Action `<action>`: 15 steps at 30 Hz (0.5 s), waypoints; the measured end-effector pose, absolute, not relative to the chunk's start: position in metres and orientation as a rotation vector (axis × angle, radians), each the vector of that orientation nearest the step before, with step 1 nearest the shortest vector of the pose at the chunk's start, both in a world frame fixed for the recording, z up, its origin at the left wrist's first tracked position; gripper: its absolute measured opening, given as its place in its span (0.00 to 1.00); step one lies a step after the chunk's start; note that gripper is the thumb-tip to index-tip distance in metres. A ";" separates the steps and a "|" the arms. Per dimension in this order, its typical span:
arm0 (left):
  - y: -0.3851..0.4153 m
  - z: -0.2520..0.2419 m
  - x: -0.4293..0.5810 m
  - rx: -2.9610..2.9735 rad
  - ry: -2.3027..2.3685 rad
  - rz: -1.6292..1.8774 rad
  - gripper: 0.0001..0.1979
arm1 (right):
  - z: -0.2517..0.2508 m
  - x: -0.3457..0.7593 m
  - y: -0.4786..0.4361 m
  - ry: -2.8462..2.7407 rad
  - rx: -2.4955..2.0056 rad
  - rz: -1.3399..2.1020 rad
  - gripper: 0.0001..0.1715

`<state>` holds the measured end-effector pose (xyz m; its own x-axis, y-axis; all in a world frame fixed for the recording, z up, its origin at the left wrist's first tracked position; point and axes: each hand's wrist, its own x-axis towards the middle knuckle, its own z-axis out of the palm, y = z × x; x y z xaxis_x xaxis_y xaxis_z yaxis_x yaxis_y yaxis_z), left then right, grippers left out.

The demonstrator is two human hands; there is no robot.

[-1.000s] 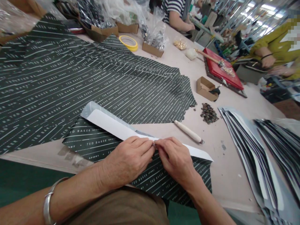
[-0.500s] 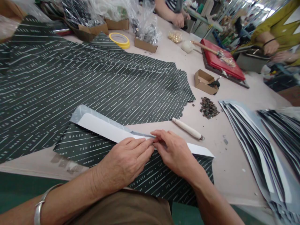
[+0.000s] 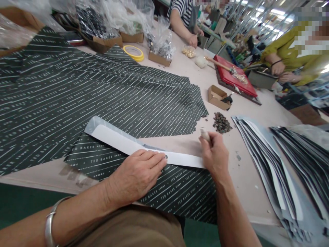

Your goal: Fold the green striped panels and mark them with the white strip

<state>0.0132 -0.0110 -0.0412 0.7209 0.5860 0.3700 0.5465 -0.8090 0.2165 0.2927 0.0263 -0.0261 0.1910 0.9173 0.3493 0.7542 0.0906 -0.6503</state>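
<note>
The pale table (image 3: 195,77) is mostly covered at left by fanned dark sheets (image 3: 102,92) printed with white lines. A stack of sheets (image 3: 269,161) lies along its right side. Nearest the person lies one folded sheet (image 3: 180,192), and its near edge hangs over the table's near edge. Its folded-up white strip (image 3: 120,141) has its long axis running from upper left down to lower right.

The left hand (image 3: 136,175) lies flat on the sheet, fingers together, fingertips pressing on the strip's near edge. The right hand (image 3: 214,154) is at the strip's right end, closed in a fist around a pale tool handle (image 3: 205,133) whose blunt end points away from the person.

Bare table shows between the strip and the fanned sheets, and between the right hand and the stack. A heap of small dark pieces (image 3: 221,122) lies just beyond the right hand.
</note>
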 end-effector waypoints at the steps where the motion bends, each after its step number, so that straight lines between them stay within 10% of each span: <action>1: -0.011 -0.041 0.013 2.826 0.935 0.654 0.15 | -0.017 0.288 0.023 -1.420 -1.597 0.306 0.14; 6: -0.013 -0.043 0.013 2.823 0.941 0.648 0.15 | 0.014 0.251 0.006 -0.871 -1.085 0.778 0.11; 15: -0.011 -0.043 0.014 2.834 0.915 0.682 0.15 | -0.019 0.211 0.010 -0.709 -0.881 1.044 0.41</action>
<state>0.0139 -0.0115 -0.0432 0.7215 0.5740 0.3872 0.5355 -0.8171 0.2135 0.2111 0.0099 -0.0189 0.3492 0.9333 0.0842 -0.4228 0.2370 -0.8747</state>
